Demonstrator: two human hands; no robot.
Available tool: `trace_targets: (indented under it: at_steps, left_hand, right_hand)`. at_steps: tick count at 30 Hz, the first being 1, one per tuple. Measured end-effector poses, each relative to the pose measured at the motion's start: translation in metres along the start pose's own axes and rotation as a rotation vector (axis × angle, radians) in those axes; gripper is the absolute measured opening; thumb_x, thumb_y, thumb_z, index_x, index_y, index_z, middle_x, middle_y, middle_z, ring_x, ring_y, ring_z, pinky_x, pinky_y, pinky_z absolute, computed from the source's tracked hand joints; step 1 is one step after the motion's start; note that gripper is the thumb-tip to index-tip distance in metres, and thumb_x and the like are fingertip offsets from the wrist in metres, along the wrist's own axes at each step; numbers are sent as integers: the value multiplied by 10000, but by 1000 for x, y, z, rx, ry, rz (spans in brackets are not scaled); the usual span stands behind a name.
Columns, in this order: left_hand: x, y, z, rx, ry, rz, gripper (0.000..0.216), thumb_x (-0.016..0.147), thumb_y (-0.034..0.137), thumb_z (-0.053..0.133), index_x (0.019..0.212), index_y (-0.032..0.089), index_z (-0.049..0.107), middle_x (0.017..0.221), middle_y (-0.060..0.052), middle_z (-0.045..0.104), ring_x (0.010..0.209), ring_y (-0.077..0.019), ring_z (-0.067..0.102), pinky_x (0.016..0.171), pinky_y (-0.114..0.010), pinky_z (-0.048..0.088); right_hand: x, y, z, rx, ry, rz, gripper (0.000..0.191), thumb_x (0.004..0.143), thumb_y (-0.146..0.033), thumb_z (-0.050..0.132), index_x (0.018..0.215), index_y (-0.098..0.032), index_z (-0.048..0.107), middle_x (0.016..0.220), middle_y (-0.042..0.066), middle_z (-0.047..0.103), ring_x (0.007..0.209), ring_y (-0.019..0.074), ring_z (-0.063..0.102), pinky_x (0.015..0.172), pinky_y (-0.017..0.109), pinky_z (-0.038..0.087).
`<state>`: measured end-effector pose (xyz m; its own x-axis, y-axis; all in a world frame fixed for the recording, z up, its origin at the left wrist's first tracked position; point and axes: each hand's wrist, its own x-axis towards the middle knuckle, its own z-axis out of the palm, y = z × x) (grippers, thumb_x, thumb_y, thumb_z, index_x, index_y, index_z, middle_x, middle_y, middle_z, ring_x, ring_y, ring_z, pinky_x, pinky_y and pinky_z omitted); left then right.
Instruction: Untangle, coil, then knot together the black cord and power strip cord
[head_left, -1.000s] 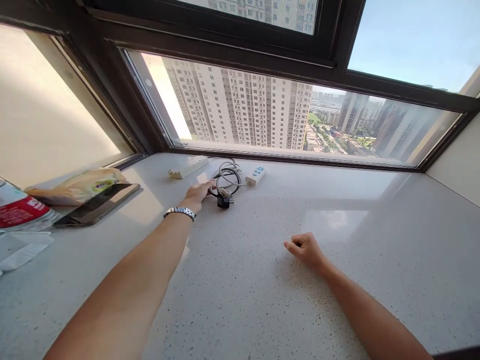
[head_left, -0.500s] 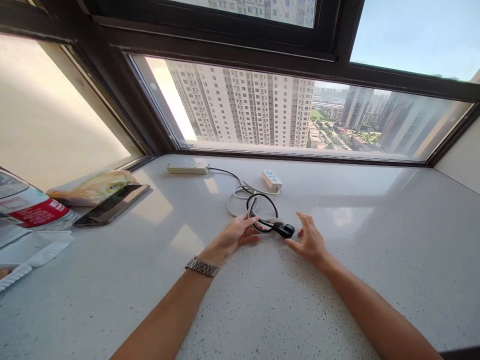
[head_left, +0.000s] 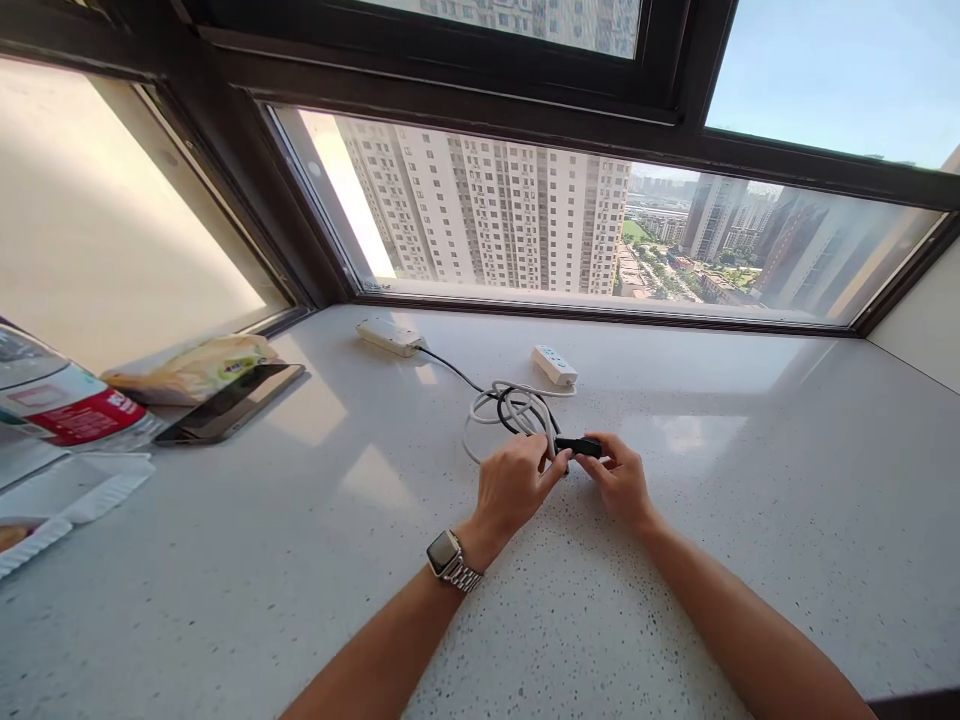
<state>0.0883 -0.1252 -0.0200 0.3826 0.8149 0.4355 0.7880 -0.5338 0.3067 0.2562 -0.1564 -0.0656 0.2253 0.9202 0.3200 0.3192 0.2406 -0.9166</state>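
On the speckled white sill point(head_left: 675, 560), my left hand point(head_left: 514, 485) pinches the coiled cables point(head_left: 510, 408) just left of a black plug point(head_left: 579, 447). My right hand point(head_left: 619, 480) grips that black plug from the right. Both hands are closed and nearly touch. A white cable loops back to a small white power strip point(head_left: 555, 364). A black cable runs left to a longer white power strip point(head_left: 388, 336) near the window. A watch sits on my left wrist.
At the left lie a dark phone point(head_left: 232, 403), a yellowish packet point(head_left: 191, 368), a plastic bottle with a red label point(head_left: 60, 405) and a white tray point(head_left: 67, 495). The dark window frame point(head_left: 600, 305) borders the sill at the back.
My left hand dragged the cables from near the window toward me. My right hand came off the sill, opened, then closed on the black plug. Both power strips shifted.
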Motion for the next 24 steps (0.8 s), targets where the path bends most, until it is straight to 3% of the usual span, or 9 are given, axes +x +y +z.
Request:
trace_targets:
  at_steps: [4, 8, 10, 13, 18, 21, 24]
  left_hand:
    - [1, 4, 5, 107, 173, 270, 337, 917, 403, 427, 726, 163, 568, 730, -75, 592, 746, -209, 527, 659, -312, 355]
    - [-1, 2, 2, 24, 190, 432, 199, 888, 308, 474, 924, 159, 601, 1025, -119, 596, 1010, -256, 507, 891, -409, 372]
    - [-2, 0, -1, -58, 129, 493, 249, 844, 226, 484, 1066, 174, 584, 1110, -121, 565, 1097, -262, 478, 955, -431, 366]
    - [-2, -8, -2, -117, 27, 561, 482, 775, 163, 500, 1257, 184, 490, 1244, -133, 515, 1203, -269, 436, 1004, -424, 368]
    - [3, -26, -2, -58, -51, 488, 670, 778, 191, 558, 1408, 182, 332, 1369, -160, 466, 1247, -299, 444, 980, -444, 404]
    - [4, -33, -5, -96, -102, 438, 633, 720, 144, 574, 1336, 196, 436, 1304, -152, 525, 1144, -294, 536, 916, -435, 448]
    - [3, -40, -13, -339, 12, 397, 501, 682, 154, 592, 1177, 200, 536, 1193, -133, 588, 1085, -265, 568, 879, -387, 476]
  right_hand:
    - [1, -1, 12, 41, 6, 34, 539, 843, -520, 517, 1254, -177, 580, 1048, 88, 686, 766, 187, 628, 667, 296, 511]
    - [1, -5, 14, 83, -158, -74, 537, 899, -562, 379, 1275, -225, 562, 1173, 65, 628, 1053, 227, 581, 891, 331, 462]
    - [1, -8, 13, 112, -279, -146, 523, 901, -579, 359, 1177, -214, 612, 1087, 58, 641, 1018, 223, 576, 872, 323, 458]
    - [0, -10, 13, 108, -355, -185, 481, 850, -583, 472, 988, -160, 654, 822, 31, 629, 760, 174, 556, 710, 282, 459]
    - [0, -7, 13, 200, -197, -64, 437, 852, -533, 492, 903, -145, 687, 630, -6, 563, 517, 93, 401, 519, 231, 372]
    - [2, -5, 8, 289, -43, 10, 427, 827, -552, 508, 781, -161, 675, 496, -47, 408, 439, 83, 310, 435, 223, 294]
    - [7, -3, 0, 263, 85, 37, 516, 854, -581, 404, 582, -186, 594, 445, -62, 260, 413, 90, 256, 429, 238, 270]
